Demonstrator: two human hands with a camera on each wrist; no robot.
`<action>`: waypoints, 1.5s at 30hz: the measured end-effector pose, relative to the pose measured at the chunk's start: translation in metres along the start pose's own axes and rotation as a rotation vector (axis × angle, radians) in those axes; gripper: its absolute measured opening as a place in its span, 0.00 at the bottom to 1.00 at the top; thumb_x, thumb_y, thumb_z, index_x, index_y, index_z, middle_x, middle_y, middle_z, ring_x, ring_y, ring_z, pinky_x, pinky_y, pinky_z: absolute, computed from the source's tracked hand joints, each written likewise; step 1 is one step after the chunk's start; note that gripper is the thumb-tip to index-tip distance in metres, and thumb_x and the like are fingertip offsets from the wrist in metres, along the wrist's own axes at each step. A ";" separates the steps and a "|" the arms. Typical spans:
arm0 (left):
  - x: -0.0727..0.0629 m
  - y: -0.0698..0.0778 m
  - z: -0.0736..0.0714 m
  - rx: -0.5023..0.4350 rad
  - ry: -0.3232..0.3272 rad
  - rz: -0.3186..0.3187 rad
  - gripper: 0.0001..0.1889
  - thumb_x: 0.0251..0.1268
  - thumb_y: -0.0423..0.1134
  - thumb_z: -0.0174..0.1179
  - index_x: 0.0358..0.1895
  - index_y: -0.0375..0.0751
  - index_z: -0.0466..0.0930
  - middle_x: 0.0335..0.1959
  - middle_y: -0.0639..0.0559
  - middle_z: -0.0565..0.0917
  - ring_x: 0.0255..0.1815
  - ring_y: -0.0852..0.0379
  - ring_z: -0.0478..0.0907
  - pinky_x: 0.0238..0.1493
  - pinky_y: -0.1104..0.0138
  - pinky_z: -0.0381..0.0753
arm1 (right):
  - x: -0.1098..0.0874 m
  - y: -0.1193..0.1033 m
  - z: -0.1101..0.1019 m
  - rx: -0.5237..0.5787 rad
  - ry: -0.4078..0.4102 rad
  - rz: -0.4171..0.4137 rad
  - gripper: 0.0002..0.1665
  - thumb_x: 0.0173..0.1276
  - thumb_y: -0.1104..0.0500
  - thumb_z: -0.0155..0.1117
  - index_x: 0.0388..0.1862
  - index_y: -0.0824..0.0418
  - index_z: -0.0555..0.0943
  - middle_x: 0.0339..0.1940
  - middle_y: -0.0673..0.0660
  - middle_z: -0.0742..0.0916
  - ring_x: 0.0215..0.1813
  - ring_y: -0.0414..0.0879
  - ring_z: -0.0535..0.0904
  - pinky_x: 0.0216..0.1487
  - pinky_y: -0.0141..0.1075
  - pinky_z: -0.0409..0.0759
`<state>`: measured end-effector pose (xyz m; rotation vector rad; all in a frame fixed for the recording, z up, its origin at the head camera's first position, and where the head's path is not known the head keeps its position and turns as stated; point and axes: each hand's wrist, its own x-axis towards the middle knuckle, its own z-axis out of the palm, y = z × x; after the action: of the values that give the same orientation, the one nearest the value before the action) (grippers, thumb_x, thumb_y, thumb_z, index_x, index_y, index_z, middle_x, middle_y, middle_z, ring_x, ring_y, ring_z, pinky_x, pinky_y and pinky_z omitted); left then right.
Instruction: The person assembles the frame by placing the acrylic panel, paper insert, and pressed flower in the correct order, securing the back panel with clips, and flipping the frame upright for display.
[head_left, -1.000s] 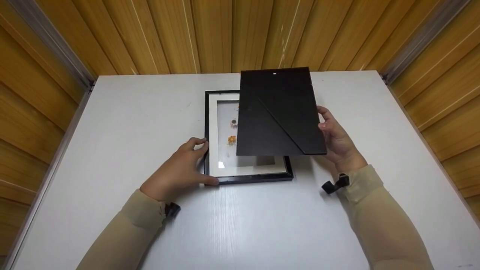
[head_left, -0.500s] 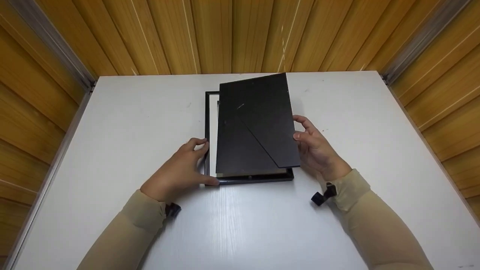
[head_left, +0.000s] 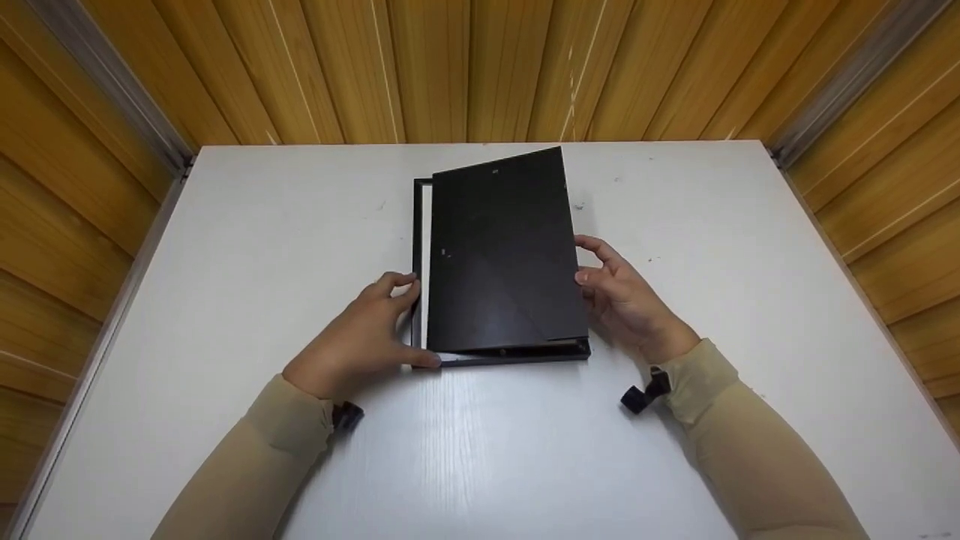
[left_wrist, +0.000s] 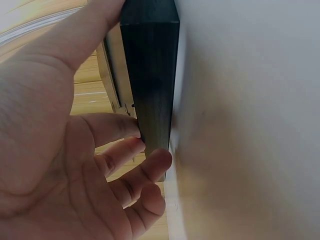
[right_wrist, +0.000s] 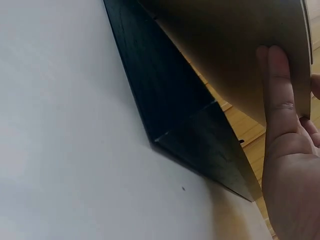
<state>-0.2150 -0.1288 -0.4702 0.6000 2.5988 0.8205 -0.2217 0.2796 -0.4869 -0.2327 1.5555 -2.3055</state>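
A black picture frame point(head_left: 517, 361) lies face down on the white table, a strip of white mat point(head_left: 427, 247) showing along its left side. My left hand point(head_left: 352, 337) holds its near left corner, thumb on the near rim and fingertips along the left side point(left_wrist: 150, 75). With my right hand point(head_left: 634, 304) I pinch the right edge of the black backing board point(head_left: 502, 262). That board slants over the frame, left edge low inside the rim and right edge raised. In the right wrist view, fingers lie against its brown underside point(right_wrist: 215, 40), above the frame's side point(right_wrist: 160, 75).
The white table point(head_left: 525, 450) reaches back to a wood-panelled wall point(head_left: 435, 67), with more panelling on both sides. A small black wrist device point(head_left: 641, 390) hangs below the right sleeve, and another point(head_left: 346, 416) at the left sleeve.
My right hand has brought the backing board left and down over the frame, covering the mat and the orange flowers seen earlier. My left hand has stayed at the frame's corner.
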 end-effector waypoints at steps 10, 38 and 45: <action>-0.002 0.003 -0.003 -0.018 0.003 0.030 0.67 0.54 0.65 0.87 0.91 0.40 0.59 0.92 0.53 0.60 0.95 0.42 0.56 0.91 0.45 0.67 | -0.001 0.000 -0.002 -0.050 0.040 0.040 0.41 0.88 0.72 0.51 0.94 0.64 0.53 0.53 0.50 0.97 0.52 0.42 0.95 0.57 0.35 0.93; -0.001 0.005 -0.005 -0.007 -0.023 0.009 0.68 0.54 0.66 0.87 0.92 0.43 0.56 0.93 0.55 0.58 0.96 0.43 0.54 0.90 0.45 0.68 | -0.001 -0.001 0.002 -0.461 0.318 0.108 0.34 0.79 0.67 0.72 0.81 0.69 0.78 0.48 0.40 0.92 0.43 0.30 0.85 0.41 0.24 0.82; -0.004 0.004 -0.004 -0.008 -0.024 0.005 0.68 0.54 0.66 0.87 0.92 0.43 0.56 0.94 0.55 0.57 0.96 0.42 0.53 0.90 0.44 0.68 | -0.001 0.000 0.007 -0.427 0.290 0.121 0.37 0.80 0.68 0.69 0.85 0.71 0.72 0.51 0.43 0.89 0.46 0.32 0.85 0.44 0.24 0.83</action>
<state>-0.2118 -0.1293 -0.4636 0.6109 2.5719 0.8198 -0.2185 0.2744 -0.4841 0.0967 2.1350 -1.9586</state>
